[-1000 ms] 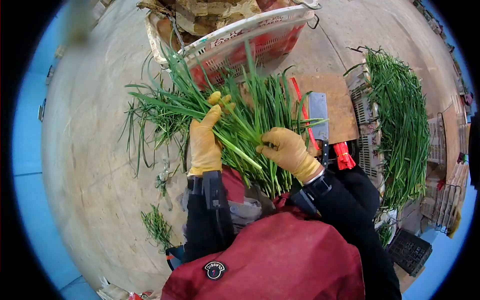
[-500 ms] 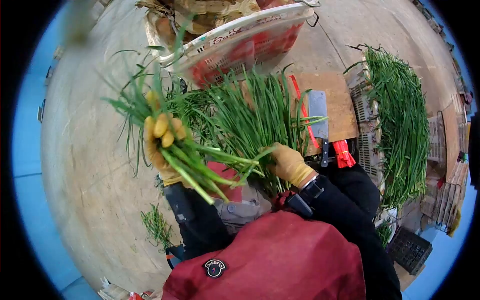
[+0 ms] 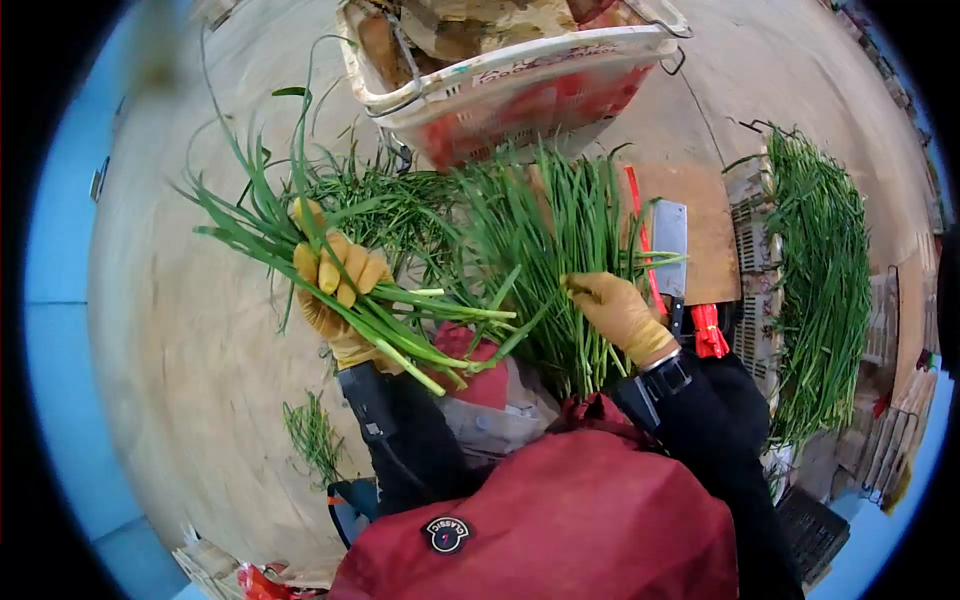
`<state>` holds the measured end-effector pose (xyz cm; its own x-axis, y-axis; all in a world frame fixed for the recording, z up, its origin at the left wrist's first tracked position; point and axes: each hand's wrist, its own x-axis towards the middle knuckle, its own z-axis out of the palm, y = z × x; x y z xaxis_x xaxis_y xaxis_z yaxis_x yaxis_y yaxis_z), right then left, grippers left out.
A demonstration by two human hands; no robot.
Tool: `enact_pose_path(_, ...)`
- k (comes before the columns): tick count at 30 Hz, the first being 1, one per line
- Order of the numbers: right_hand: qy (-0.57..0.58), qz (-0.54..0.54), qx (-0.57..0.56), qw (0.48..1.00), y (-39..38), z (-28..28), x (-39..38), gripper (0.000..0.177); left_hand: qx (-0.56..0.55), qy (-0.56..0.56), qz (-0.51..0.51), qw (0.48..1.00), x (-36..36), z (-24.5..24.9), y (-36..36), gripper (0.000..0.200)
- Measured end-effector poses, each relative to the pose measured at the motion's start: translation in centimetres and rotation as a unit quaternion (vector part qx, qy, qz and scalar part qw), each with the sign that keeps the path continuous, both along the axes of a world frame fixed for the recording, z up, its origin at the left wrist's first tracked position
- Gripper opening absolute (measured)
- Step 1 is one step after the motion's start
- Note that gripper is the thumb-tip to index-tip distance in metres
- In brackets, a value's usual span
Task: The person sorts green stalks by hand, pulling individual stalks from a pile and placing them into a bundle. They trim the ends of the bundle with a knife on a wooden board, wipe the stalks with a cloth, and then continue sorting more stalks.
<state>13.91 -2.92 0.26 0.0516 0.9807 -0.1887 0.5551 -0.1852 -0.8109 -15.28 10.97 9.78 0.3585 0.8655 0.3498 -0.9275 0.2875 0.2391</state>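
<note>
Left hand gripping a small bunch, out to the left of the pile.
A second ago both yellow-gloved hands were close together over the greens; now the left hand [image 3: 340, 275], fingers curled tightly, holds a bunch of long green leafy stalks with pale ends [image 3: 388, 343] well apart from the right hand [image 3: 618, 312], whose fingers are bent narrowly at a thick pile of green stalks [image 3: 540, 235]; whether they pinch any, I cannot tell. A white plastic crate with red showing through its slats [image 3: 520, 65] holds brown crumpled material; a pale slatted crate [image 3: 755, 240] is heaped with greens. Bare concrete floor [image 3: 180, 380] opens beyond the left hand.
</note>
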Motion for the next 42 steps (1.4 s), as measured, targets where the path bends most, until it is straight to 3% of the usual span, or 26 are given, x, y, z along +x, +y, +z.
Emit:
enact_pose_path(4,0.0,0.027,0.08,0.996,3.7,-0.5,-3.0,0.03,-0.004,0.021,0.008,1.0,-0.6,-1.0,0.3,0.045)
enact_pose_path(7,-0.016,0.076,0.062,0.995,6.3,-0.6,-6.2,0.03,-0.016,0.023,0.021,0.999,-0.8,-1.3,0.3,0.045)
enact_pose_path(8,-0.004,0.079,-0.04,0.996,6.7,-0.1,-6.8,0.033,-0.024,0.015,0.026,0.999,-0.7,-1.3,0.2,0.045)
enact_pose_path(12,-0.019,0.051,0.014,0.998,6.0,-7.8,-5.4,0.043,-0.032,0.011,0.02,0.999,-1.5,-1.6,0.5,0.047)
enact_pose_path(13,-0.135,0.052,0.058,0.988,6.0,-4.6,-4.8,0.042,-0.031,0.008,0.023,0.999,-1.5,-1.6,0.5,0.048)
enact_pose_path(15,-0.167,0.026,0.002,0.986,5.5,-3.4,-3.2,0.044,-0.032,0.003,0.029,0.999,-1.7,-1.8,0.5,0.049)
enact_pose_path(18,-0.134,-0.013,-0.037,0.99,4.9,-3.1,-1.6,0.043,-0.025,-0.001,0.016,1.0,-2.0,-2.1,0.7,0.052)
enact_pose_path(21,-0.115,-0.021,-0.029,0.993,5.0,-2.8,-2.2,0.041,-0.029,0.019,0.044,0.998,-2.1,-2.2,0.3,0.053)
enact_pose_path(22,-0.137,-0.019,0.035,0.99,5.1,-3.0,-2.6,0.039,-0.042,0.027,0.045,0.998,-2.2,-1.9,0.3,0.053)
enact_pose_path(26,-0.152,-0.018,0.027,0.988,6.4,-2.6,-4.0,0.036,-0.039,0.028,0.041,0.998,-2.4,-2.0,0.3,0.052)
enact_pose_path(29,-0.106,0.005,0.098,0.99,7.4,-3.6,-5.4,0.03,-0.04,0.03,0.043,0.998,-2.2,-1.9,0.2,0.051)
enact_pose_path(30,-0.071,0.018,0.061,0.995,7.4,-3.8,-6.2,0.023,-0.04,0.03,0.042,0.998,-2.3,-2.0,0.3,0.051)
enact_pose_path(33,-0.203,0.193,-0.045,0.959,6.8,-3.1,-7.0,0.021,-0.036,0.029,0.037,0.998,-2.4,-2.1,0.3,0.05)
enact_pose_path(34,-0.229,0.169,-0.119,0.951,6.8,-2.5,-7.0,0.022,-0.033,0.027,0.036,0.998,-2.4,-2.2,0.4,0.05)
enact_pose_path(37,-0.191,0.049,-0.06,0.979,5.1,-2.3,-4.8,0.022,-0.044,0.028,0.049,0.997,-2.3,-2.0,0.2,0.05)
enact_pose_path(42,-0.165,-0.01,-0.057,0.985,3.7,-2.3,-2.5,0.029,-0.052,0.04,0.048,0.997,-2.3,-1.9,0.3,0.044)
